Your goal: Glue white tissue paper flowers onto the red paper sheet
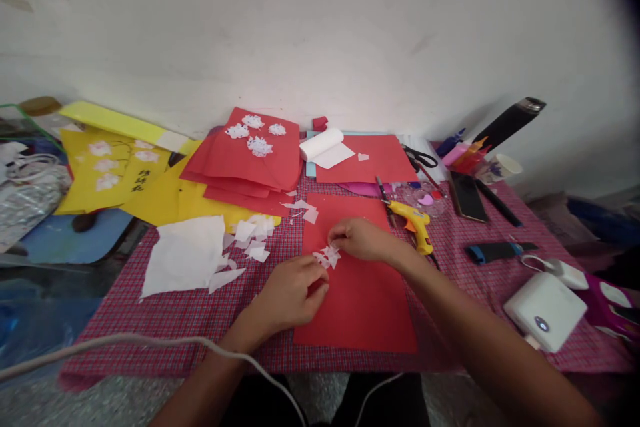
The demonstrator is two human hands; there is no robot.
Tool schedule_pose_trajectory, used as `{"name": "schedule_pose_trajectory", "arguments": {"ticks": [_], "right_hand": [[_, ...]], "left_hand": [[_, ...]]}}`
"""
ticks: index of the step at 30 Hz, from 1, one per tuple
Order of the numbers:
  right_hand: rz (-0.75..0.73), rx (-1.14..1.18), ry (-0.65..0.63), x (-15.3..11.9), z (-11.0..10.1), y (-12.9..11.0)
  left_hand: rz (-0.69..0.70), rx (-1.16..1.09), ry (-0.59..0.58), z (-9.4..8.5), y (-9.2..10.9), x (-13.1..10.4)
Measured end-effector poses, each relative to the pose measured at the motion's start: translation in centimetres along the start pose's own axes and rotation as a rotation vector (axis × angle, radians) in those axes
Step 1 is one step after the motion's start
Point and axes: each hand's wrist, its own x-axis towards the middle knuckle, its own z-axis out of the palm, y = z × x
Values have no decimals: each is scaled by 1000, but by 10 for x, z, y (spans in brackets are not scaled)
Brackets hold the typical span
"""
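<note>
A red sheet of paper (360,307) lies on the table in front of me. Near its left edge is a small flower-like cluster of white paper pieces (330,255). My right hand (363,239) pinches at the upper right of this cluster, fingertips against the paper. Just below and left of it, my left hand (295,290) has its fingers curled and thumb close to the forefinger; what they hold, if anything, is too small to make out. Torn white scraps (253,237) and a larger white paper square (185,257) lie left of the red sheet.
A yellow glue gun (415,223) lies right of the sheet, near scissors (420,157). Behind are a white paper roll (323,145) and stacked red sheets (240,170) bearing white paper flowers. A phone (469,195) and white power box (545,310) are right; a cable (150,339) crosses in front.
</note>
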Motion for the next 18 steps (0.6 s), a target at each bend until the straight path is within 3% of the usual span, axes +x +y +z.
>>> {"name": "schedule_pose_trajectory", "arguments": {"ticks": [8,18], "right_hand": [[-87,-31,-17,-1,2,-3],[-80,-131,27,-3,0,-3]], "left_hand": [[5,2,4,1,-1,0],[-15,25,-20,-2,1,0]]}}
